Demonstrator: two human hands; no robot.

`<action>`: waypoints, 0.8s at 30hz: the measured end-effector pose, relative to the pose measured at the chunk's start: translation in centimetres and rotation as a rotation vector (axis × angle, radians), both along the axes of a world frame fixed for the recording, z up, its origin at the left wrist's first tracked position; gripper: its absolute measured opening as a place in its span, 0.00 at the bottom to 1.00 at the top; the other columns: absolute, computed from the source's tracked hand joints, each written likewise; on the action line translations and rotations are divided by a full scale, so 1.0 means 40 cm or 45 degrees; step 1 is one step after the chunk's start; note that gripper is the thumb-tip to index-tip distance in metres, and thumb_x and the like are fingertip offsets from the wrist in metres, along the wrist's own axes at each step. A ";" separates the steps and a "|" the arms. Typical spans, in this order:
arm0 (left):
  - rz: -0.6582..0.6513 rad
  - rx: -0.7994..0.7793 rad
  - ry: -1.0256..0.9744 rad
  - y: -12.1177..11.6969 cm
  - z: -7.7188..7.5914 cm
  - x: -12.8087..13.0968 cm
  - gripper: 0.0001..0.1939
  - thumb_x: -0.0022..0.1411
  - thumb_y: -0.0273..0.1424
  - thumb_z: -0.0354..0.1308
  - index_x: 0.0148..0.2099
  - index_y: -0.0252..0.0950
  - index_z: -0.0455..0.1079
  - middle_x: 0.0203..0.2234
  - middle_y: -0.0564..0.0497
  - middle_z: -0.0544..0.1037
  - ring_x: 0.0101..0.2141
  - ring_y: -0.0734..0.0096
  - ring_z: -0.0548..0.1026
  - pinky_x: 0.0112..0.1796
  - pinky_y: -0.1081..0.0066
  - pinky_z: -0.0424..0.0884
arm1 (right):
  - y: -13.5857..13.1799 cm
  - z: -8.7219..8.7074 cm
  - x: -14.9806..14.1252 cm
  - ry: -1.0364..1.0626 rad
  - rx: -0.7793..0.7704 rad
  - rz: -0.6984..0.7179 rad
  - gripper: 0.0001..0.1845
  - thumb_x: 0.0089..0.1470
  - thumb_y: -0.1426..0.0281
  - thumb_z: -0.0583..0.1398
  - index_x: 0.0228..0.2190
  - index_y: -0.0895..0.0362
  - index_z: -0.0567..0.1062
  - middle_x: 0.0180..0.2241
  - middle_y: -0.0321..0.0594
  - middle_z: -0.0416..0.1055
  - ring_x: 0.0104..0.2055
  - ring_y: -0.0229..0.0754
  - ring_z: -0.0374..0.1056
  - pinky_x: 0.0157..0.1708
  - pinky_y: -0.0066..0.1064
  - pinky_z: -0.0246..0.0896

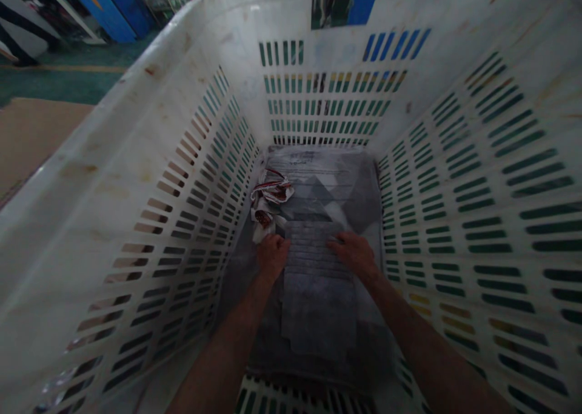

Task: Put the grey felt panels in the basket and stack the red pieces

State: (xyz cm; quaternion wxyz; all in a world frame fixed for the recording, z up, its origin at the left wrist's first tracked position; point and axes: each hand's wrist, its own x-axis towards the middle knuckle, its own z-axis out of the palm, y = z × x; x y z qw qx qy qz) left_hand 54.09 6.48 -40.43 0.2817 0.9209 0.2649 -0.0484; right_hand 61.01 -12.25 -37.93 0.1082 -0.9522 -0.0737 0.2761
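While its far part shows a series of stepped, overlapping edges, the stack of grey flat pieces (321, 305) lies low in a white slotted plastic crate (231, 23), slightly right of centre and toward the near side. Near part: broad, smooth faces, lower corners not quite aligned. Material not determinable in the dim light.

Left hand (273, 255): at the left edge of the stepped part, fingers curled closed, edge pinched between thumb and fingers. Right hand (352, 251): at the opposite edge, fingers bent and closed on it, thumb side toward the near end. Both forearms reach in from the near side.

Beneath and beyond the stack: a wrinkled, translucent plastic sheet (354, 159) over grey material, with faint parallel lines at the far end. Just beyond the left hand, against the left side: a crumpled bundle of white and dark-red strips (273, 191).

Outside the crate, left: brown cardboard (39, 135) on a green floor (63, 83); farther off, a blue panel (107, 8) and a person's dark-clad legs (25, 35).
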 end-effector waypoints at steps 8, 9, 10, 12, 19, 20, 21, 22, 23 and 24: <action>-0.033 0.101 0.044 -0.007 -0.005 0.002 0.09 0.57 0.30 0.56 0.25 0.35 0.66 0.27 0.52 0.71 0.34 0.70 0.70 0.38 0.67 0.65 | 0.006 0.003 0.003 0.044 0.024 -0.071 0.15 0.58 0.61 0.56 0.40 0.59 0.71 0.42 0.42 0.68 0.44 0.42 0.65 0.44 0.40 0.63; -0.041 0.114 0.060 -0.008 -0.006 0.002 0.09 0.58 0.31 0.55 0.27 0.34 0.66 0.28 0.52 0.71 0.35 0.70 0.70 0.39 0.66 0.66 | 0.007 0.004 0.003 0.044 0.024 -0.074 0.15 0.58 0.61 0.56 0.41 0.59 0.71 0.42 0.42 0.68 0.44 0.42 0.65 0.44 0.40 0.63; -0.050 0.127 0.077 -0.008 -0.007 0.002 0.09 0.59 0.33 0.55 0.28 0.34 0.67 0.30 0.51 0.72 0.35 0.71 0.70 0.40 0.65 0.66 | 0.008 0.004 0.002 0.044 0.022 -0.078 0.15 0.58 0.61 0.56 0.40 0.59 0.71 0.43 0.42 0.68 0.44 0.42 0.65 0.44 0.40 0.62; -0.068 0.148 0.107 -0.008 -0.009 0.001 0.11 0.61 0.36 0.54 0.32 0.33 0.67 0.32 0.51 0.73 0.36 0.71 0.70 0.41 0.63 0.67 | 0.010 0.006 0.001 0.044 0.011 -0.087 0.14 0.58 0.61 0.56 0.40 0.59 0.71 0.43 0.42 0.67 0.44 0.42 0.65 0.44 0.40 0.62; -0.094 0.183 0.170 -0.012 -0.006 0.003 0.11 0.62 0.37 0.53 0.35 0.33 0.69 0.35 0.49 0.73 0.40 0.69 0.71 0.43 0.61 0.68 | 0.016 0.003 0.002 0.038 -0.028 -0.073 0.14 0.58 0.61 0.56 0.38 0.59 0.71 0.41 0.42 0.68 0.43 0.41 0.65 0.43 0.40 0.63; -0.094 0.183 0.175 -0.012 -0.005 0.004 0.11 0.62 0.37 0.53 0.35 0.33 0.69 0.35 0.49 0.73 0.40 0.69 0.71 0.43 0.61 0.68 | 0.016 0.001 0.003 0.035 -0.034 -0.069 0.14 0.58 0.60 0.56 0.38 0.59 0.71 0.41 0.42 0.68 0.43 0.41 0.65 0.43 0.40 0.63; -0.093 0.182 0.179 -0.013 -0.003 0.005 0.11 0.62 0.37 0.52 0.35 0.33 0.69 0.35 0.49 0.73 0.40 0.69 0.71 0.44 0.61 0.67 | 0.015 -0.001 0.003 0.032 -0.040 -0.066 0.15 0.58 0.60 0.56 0.38 0.59 0.71 0.41 0.42 0.68 0.43 0.42 0.65 0.43 0.40 0.63; -0.091 0.180 0.181 -0.013 -0.002 0.005 0.11 0.62 0.37 0.52 0.35 0.33 0.69 0.36 0.49 0.73 0.40 0.69 0.71 0.44 0.60 0.67 | 0.015 -0.002 0.003 0.027 -0.045 -0.063 0.15 0.58 0.60 0.55 0.38 0.59 0.71 0.41 0.42 0.68 0.43 0.42 0.65 0.43 0.40 0.63; -0.088 0.177 0.182 -0.014 -0.002 0.005 0.11 0.62 0.37 0.52 0.36 0.33 0.69 0.36 0.49 0.73 0.40 0.69 0.71 0.44 0.60 0.67 | 0.015 -0.003 0.003 0.023 -0.049 -0.060 0.15 0.58 0.60 0.55 0.38 0.59 0.71 0.41 0.42 0.68 0.43 0.42 0.65 0.43 0.40 0.63; -0.083 0.173 0.182 -0.014 -0.002 0.005 0.11 0.62 0.37 0.52 0.36 0.33 0.69 0.36 0.49 0.73 0.40 0.68 0.71 0.44 0.60 0.67 | 0.015 -0.004 0.004 0.019 -0.052 -0.058 0.15 0.59 0.60 0.55 0.39 0.60 0.71 0.41 0.42 0.68 0.43 0.42 0.65 0.43 0.40 0.63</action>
